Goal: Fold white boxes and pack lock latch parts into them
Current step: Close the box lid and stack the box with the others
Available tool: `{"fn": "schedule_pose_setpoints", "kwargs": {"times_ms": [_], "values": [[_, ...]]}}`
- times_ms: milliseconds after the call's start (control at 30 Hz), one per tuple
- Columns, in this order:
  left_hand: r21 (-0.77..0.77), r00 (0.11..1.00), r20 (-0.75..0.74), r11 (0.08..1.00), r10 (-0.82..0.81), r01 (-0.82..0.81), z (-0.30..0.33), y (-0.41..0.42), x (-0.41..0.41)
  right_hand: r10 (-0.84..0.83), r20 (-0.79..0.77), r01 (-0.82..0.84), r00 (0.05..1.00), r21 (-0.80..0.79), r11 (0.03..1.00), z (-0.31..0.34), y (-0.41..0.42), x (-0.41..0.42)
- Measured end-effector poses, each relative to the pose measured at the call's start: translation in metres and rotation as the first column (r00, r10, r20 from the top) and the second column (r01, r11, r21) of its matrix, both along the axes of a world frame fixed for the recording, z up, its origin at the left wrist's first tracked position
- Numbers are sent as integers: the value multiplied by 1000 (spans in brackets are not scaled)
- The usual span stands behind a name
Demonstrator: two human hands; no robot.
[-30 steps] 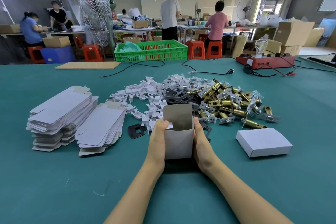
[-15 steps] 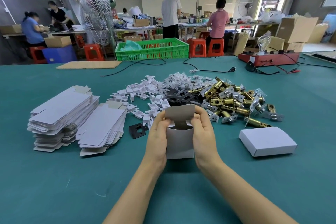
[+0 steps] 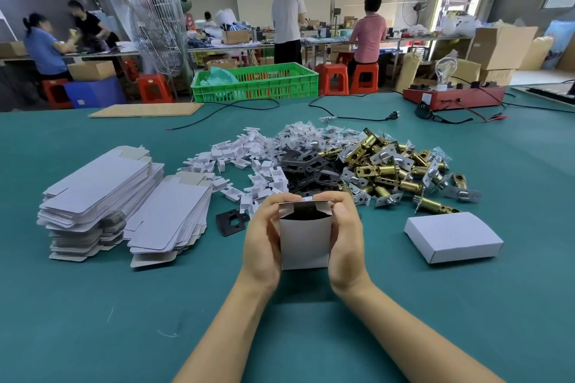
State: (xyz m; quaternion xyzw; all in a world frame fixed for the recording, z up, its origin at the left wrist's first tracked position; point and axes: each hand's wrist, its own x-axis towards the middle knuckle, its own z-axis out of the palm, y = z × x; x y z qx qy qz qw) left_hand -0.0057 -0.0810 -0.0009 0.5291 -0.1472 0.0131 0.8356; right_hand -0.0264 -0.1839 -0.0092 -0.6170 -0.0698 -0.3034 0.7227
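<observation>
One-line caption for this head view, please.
Both hands, left hand and right hand, hold an upright white cardboard box, folding its top flaps over a green table.

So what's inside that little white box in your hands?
The white box looks dark and empty at its open top; lower down is hidden by its front wall and both hands' fingers.

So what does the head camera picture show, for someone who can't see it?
Two hands, left hand and right hand, hold an upright white box and fold its top flaps over a green table. Behind lie flat box blanks, brass latches and a finished box.
</observation>
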Motion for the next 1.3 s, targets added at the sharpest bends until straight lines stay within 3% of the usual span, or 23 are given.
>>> {"fn": "schedule_pose_setpoints", "kwargs": {"times_ms": [100,400,633,1033,1300], "values": [[3,1000,17,1000,-13,13,4,0,-5,-24,24,25,999,-77,997,0,0,-1],[228,950,213,934,227,-274,-5,-8,-9,-102,32,106,994,-220,970,-7,-2,2],[267,874,329,853,356,-448,-13,-15,-9,-142,48,149,989,-268,952,-7,-3,1],[274,796,449,786,405,-555,-11,-14,-9,-181,85,197,980,-272,942,-7,-1,0],[290,764,559,788,322,-544,-16,-12,-8,-190,77,204,979,-252,946,-9,0,0]]}}
